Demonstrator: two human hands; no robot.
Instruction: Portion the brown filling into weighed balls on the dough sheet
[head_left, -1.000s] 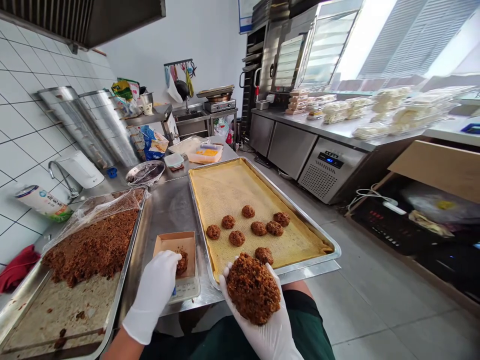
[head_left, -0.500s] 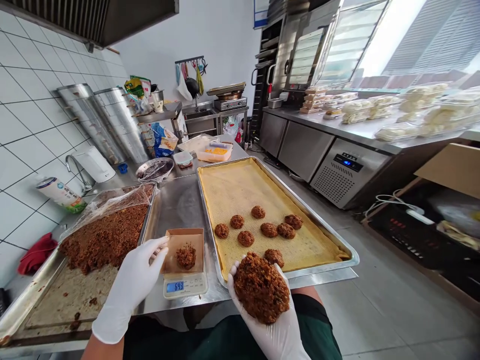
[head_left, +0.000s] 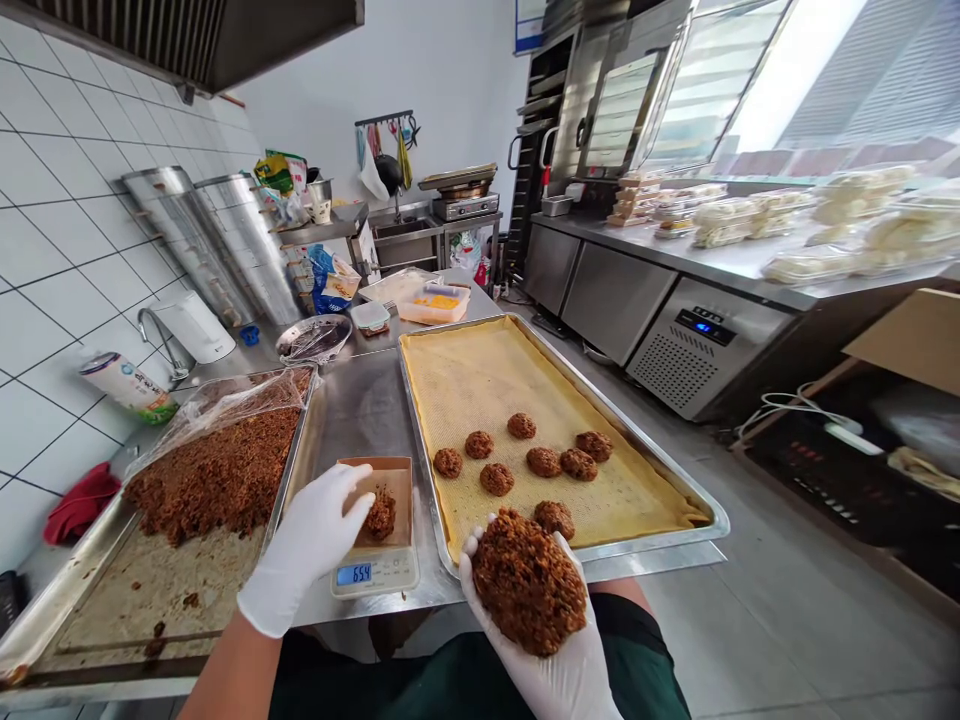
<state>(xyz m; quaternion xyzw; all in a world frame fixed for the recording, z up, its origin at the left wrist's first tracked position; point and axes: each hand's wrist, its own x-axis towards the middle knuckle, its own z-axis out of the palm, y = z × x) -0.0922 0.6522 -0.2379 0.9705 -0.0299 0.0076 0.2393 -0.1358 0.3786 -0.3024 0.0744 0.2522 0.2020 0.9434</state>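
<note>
My right hand (head_left: 559,680), in a white glove, is cupped palm up under a big lump of brown crumbly mixture (head_left: 529,590) just in front of the counter edge. My gloved left hand (head_left: 307,545) reaches into a small cardboard tray (head_left: 394,475) on a digital scale (head_left: 375,573), its fingertips closed on a small lump of mixture (head_left: 382,514). To the right lies a baking tray (head_left: 675,480) lined with a yellow mat (head_left: 480,380) that carries several round brown portions (head_left: 541,461). On the left, a steel tray (head_left: 45,610) holds a heap of the same mixture (head_left: 217,475).
Along the tiled wall stand a tap (head_left: 161,335), a lying canister (head_left: 127,385) and a red cloth (head_left: 79,500). A metal bowl (head_left: 313,338) and plastic boxes (head_left: 433,303) sit further back. A steel fridge counter (head_left: 697,335) runs along the right across the grey floor.
My left hand drew back from the scale tray, then returned to the small lump. The scale reading rose from 643 to 654. My right hand kept the big lump.
</note>
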